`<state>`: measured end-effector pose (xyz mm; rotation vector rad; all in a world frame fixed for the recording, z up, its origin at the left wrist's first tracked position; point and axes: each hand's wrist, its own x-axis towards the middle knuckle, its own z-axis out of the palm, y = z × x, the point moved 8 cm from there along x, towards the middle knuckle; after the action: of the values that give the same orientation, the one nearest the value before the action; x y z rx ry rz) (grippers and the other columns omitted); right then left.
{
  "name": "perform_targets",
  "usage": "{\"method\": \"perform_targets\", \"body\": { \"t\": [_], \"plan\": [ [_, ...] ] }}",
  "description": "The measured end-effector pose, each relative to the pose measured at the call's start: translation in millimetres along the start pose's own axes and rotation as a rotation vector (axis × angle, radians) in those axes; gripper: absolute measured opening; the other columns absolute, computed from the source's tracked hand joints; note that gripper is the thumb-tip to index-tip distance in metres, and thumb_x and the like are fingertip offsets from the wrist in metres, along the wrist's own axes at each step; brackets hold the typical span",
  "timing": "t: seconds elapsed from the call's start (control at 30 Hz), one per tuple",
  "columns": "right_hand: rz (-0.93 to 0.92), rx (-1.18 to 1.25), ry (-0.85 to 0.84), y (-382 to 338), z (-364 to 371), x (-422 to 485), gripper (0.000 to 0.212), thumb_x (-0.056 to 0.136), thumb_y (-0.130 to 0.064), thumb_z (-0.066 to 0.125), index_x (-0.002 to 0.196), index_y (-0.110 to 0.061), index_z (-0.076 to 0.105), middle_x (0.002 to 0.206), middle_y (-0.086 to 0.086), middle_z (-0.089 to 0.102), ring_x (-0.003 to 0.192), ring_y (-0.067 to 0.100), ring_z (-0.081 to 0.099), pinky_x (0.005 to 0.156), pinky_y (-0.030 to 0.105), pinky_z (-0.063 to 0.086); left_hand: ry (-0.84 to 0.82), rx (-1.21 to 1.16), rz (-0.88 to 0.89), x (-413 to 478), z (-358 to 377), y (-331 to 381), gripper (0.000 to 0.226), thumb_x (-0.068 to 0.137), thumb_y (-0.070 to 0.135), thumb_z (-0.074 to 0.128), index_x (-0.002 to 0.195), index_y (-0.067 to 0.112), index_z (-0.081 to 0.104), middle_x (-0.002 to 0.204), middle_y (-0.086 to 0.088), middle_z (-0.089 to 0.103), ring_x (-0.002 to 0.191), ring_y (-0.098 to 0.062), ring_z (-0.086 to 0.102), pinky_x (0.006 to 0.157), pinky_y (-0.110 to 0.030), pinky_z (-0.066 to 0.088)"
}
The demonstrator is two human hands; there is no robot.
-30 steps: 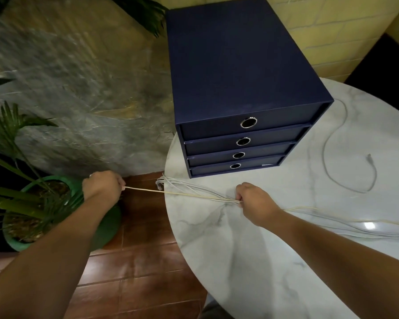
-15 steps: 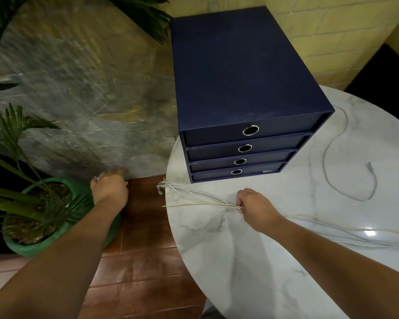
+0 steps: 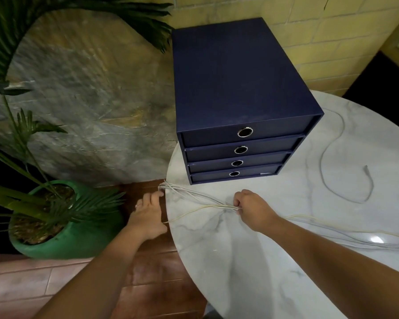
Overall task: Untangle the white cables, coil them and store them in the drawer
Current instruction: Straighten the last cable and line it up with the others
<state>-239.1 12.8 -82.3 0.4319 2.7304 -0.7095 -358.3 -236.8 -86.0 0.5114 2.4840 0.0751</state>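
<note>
Currently the white cables [image 3: 200, 198] lie as a folded bundle on the near-left part of the marble table [image 3: 240, 272], just in front of the navy drawer unit [image 3: 240, 88]. All 4 drawers look closed.

R hand [image 3: 255, 209] has its fingers curled, pinching the bundle where the strands converge. From there the strands fan out left to a loop end [image 3: 165, 187] that overhangs the table's left edge, & the tails [image 3: 332, 230] run off right past the wrist.

L hand [image 3: 148, 216] is off the table edge, fingers fairly straight & reaching up to the loop end, tips at or touching it. One cream strand [image 3: 189, 214] sags from the R pinch to the L thumb area; can't tell whether it's actually gripped there.

A separate grey cable [image 3: 324, 171] lies loose on the far-right of the table, well apart, plug end free.

Handling, as I judge it: thin, light, very floppy cord w/ a smooth jacket, so it won't hold a shape & the loops will slide apart if released. Not fragile, but hard tugging prob. tightens any snag. Best hold is prob. the pinch pt where the strands meet, w/ the other hand hooked through the bends of the loop end, not on single strands. Coiling seems partway; storing not yet begun.
</note>
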Motion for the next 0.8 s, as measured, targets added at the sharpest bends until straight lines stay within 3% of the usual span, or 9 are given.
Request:
{"method": "perform_targets", "body": {
  "t": [0.1,0.13,0.17,0.27,0.43,0.53,0.6,0.8],
  "plan": [
    [0.001,-0.012,0.002,-0.1,0.5,0.4,0.018,0.083,0.0,0.054,0.09,-0.017,0.053,0.093,0.001,0.048,0.085,0.024,0.054,0.068,0.026,0.039,-0.094,-0.093,-0.049,1.1,19.0,-4.1,0.039,0.075,0.039,0.07,0.106,0.026,0.051,0.114,0.0,0.055,0.1,-0.022,0.056,0.083,-0.037,0.051],
    [-0.001,-0.011,0.002,-0.3,0.8,0.4,0.017,0.083,-0.001,0.054,0.092,-0.015,0.054,0.094,0.001,0.048,0.086,0.024,0.054,0.069,0.026,0.04,-0.074,-0.083,-0.039,1.8,18.0,-2.8,0.016,0.083,0.036,0.065,0.092,0.026,0.056,0.104,-0.001,0.061,0.09,-0.02,0.06,0.076,-0.034,0.052],
    [-0.001,-0.011,0.003,-0.3,1.1,0.2,0.016,0.084,-0.002,0.054,0.094,-0.014,0.055,0.094,0.001,0.049,0.086,0.023,0.054,0.071,0.027,0.041,-0.032,-0.067,-0.041,2.8,12.0,-2.6,0.009,0.089,0.031,0.06,0.082,0.026,0.058,0.096,-0.002,0.064,0.082,-0.019,0.06,0.071,-0.031,0.051],
    [-0.002,-0.009,0.012,0.4,0.9,-0.6,0.014,0.085,-0.003,0.055,0.095,-0.013,0.056,0.094,0.0,0.048,0.086,0.022,0.054,0.072,0.027,0.041,0.145,-0.033,-0.079,12.4,-26.4,-4.6,0.015,0.094,0.022,0.056,0.08,0.023,0.064,0.086,-0.005,0.065,0.075,-0.02,0.061,0.066,-0.028,0.048],
    [0.004,0.004,0.016,2.6,3.2,-1.0,0.017,0.084,-0.002,0.054,0.088,-0.019,0.051,0.091,-0.002,0.045,0.079,0.02,0.049,0.067,0.025,0.037,0.437,0.109,0.045,24.8,-93.0,26.6,0.021,0.094,0.005,0.05,0.108,0.012,0.065,0.105,-0.011,0.064,0.091,-0.029,0.062,0.079,-0.037,0.051],
    [-0.001,0.013,0.023,2.7,3.3,-0.3,0.016,0.083,-0.002,0.053,0.089,-0.017,0.054,0.089,-0.003,0.044,0.078,0.019,0.047,0.066,0.025,0.036,0.31,0.119,0.008,39.9,-82.5,35.2,0.027,0.092,0.0,0.051,0.115,0.01,0.061,0.111,-0.012,0.064,0.099,-0.027,0.062,0.086,-0.035,0.053],
    [-0.002,0.014,0.021,2.5,3.9,0.2,0.018,0.083,-0.001,0.053,0.087,-0.019,0.051,0.089,-0.003,0.044,0.078,0.019,0.047,0.068,0.026,0.039,0.218,0.107,-0.003,47.4,-62.8,33.7,0.023,0.094,0.003,0.045,0.111,0.009,0.061,0.111,-0.012,0.064,0.099,-0.026,0.061,0.082,-0.03,0.048],
    [0.007,0.019,0.02,4.9,4.9,1.2,0.022,0.083,0.0,0.052,0.086,-0.021,0.048,0.091,-0.001,0.046,0.082,0.022,0.052,0.07,0.028,0.043,0.304,-0.122,-0.003,48.5,-53.7,22.9,0.045,0.096,0.009,0.048,0.14,0.017,0.041,0.129,-0.016,0.05,0.108,-0.032,0.057,0.092,-0.039,0.049]
  ]
}}
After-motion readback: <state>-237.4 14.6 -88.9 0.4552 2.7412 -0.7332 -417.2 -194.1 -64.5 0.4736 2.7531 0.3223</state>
